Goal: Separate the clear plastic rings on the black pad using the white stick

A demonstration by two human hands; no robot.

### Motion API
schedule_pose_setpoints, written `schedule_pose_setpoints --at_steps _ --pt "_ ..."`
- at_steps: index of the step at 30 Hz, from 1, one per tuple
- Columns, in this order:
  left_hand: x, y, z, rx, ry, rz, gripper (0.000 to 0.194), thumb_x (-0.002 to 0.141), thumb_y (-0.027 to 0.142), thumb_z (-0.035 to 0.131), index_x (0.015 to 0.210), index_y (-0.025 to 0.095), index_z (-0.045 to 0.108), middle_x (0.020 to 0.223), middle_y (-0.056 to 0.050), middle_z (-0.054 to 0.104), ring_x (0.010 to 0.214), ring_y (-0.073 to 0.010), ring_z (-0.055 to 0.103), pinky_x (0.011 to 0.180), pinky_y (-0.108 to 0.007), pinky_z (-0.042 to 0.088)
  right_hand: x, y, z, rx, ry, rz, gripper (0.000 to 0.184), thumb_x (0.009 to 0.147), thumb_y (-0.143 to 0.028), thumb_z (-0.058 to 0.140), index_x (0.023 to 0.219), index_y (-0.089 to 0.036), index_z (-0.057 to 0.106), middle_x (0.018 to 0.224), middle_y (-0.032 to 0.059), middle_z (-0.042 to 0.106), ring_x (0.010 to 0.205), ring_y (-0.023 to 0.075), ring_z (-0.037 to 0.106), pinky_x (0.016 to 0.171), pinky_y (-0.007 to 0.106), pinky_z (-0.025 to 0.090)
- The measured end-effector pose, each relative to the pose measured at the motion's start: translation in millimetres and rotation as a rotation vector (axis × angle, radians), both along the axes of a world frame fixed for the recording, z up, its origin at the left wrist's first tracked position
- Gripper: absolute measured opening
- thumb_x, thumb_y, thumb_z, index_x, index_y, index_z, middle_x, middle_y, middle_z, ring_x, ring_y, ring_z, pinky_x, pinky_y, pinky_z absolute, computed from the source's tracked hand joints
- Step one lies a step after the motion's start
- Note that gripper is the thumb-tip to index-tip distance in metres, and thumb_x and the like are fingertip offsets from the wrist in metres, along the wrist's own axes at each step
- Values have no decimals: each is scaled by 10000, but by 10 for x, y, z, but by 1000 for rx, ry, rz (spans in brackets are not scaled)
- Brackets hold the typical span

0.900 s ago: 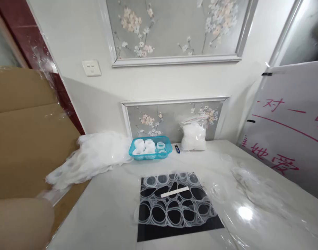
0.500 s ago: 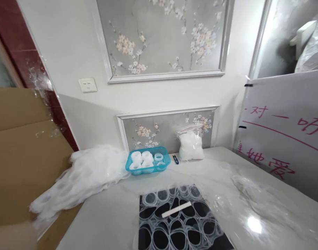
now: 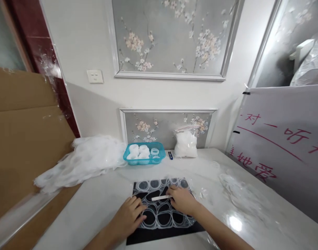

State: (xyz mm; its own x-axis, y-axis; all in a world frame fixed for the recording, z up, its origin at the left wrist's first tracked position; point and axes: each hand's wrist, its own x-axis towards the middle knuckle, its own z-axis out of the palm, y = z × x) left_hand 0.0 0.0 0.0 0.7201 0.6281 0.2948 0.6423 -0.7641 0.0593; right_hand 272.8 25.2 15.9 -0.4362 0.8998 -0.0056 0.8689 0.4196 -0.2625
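A flat black sheet (image 3: 164, 236) lies on the table, covered with clear plastic rings (image 3: 165, 218) in rows. Across the rings rests a narrow white strip (image 3: 159, 198). My right hand (image 3: 183, 200) reaches in from the right, its bent fingers closed over the strip's right end, which they hide. At the sheet's left edge, my left hand (image 3: 130, 213) lies over the outer rings, thumb apart from the fingers; it holds nothing that I can see.
Behind the sheet stands a blue basket (image 3: 144, 164) of white rolls and rings. Small snips (image 3: 170, 155) and a filled zip bag (image 3: 186, 144) are beside it. White netting-like material (image 3: 88, 159) heaps at left near cardboard (image 3: 23, 139). Clear scraps (image 3: 242, 194) lie right; a lettered board (image 3: 278, 139) stands there.
Both hands have come in over the sheet, the right onto the white strip. The strip now lies closer to level. The view has shifted somewhat.
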Motion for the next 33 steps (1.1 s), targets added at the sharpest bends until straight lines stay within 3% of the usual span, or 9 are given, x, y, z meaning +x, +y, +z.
schedule_pose_setpoints --at_steps 3,6,11,13,18,22,25,28,33 --pt "42 -89 20 -119 52 56 181 858 346 629 937 185 649 991 -80 626 928 -254 555 836 -395 447 -93 88 5 -43 -111 -65 260 747 -150 560 973 -152 687 1000 143 699 889 298 673 751 358 491" --pt "31 -143 105 -234 108 36 263 819 413 662 919 171 638 984 -82 629 933 -265 558 827 -382 440 -26 94 152 -78 -128 -88 201 720 -146 582 891 -174 684 897 115 709 850 283 667 712 332 470" --pt "-112 -123 175 -252 103 -31 408 807 243 585 1210 184 563 1123 -85 620 1022 -260 548 923 -400 404 554 -156 394 -44 115 -128 342 832 -167 472 1134 -211 626 997 63 698 868 211 641 757 303 452" --pt "-145 -106 184 -244 125 -16 339 769 160 546 1102 189 596 1046 -66 631 970 -245 549 882 -379 407 838 -319 420 -145 177 -89 307 841 -195 474 1089 -225 653 976 44 697 838 201 636 742 297 450" --pt "-132 -142 314 -306 202 -20 141 747 63 475 731 175 558 779 -19 607 799 -195 540 785 -329 390 1127 -615 208 -305 80 -117 300 792 -200 536 1054 -231 679 939 33 705 791 207 642 695 298 424" --pt "-164 -235 541 -467 126 -105 167 808 101 482 780 205 609 788 9 625 831 -174 549 806 -289 386 1005 -692 -77 -282 47 -133 219 803 -214 535 983 -209 659 931 39 702 846 228 646 700 294 418" --pt "-240 -257 740 -511 95 -87 186 898 195 458 823 212 627 834 -3 635 841 -173 553 792 -280 396 952 -728 -128 -223 -15 -116 143 853 -244 501 850 -195 635 904 67 692 811 251 646 662 312 412" --pt "-309 -148 1017 -483 108 -16 240 946 295 428 840 206 623 862 -14 637 832 -179 556 774 -284 411 1019 -697 128 -137 7 -87 180 908 -253 448 841 -202 607 888 94 685 761 251 645 640 325 414" --pt "-288 319 1787 -223 -157 133 354 917 486 443 913 185 631 909 -35 652 844 -186 570 793 -286 429 1219 -379 1153 290 30 -305 325 997 -411 309 883 -187 517 827 84 632 715 216 610 610 295 396"
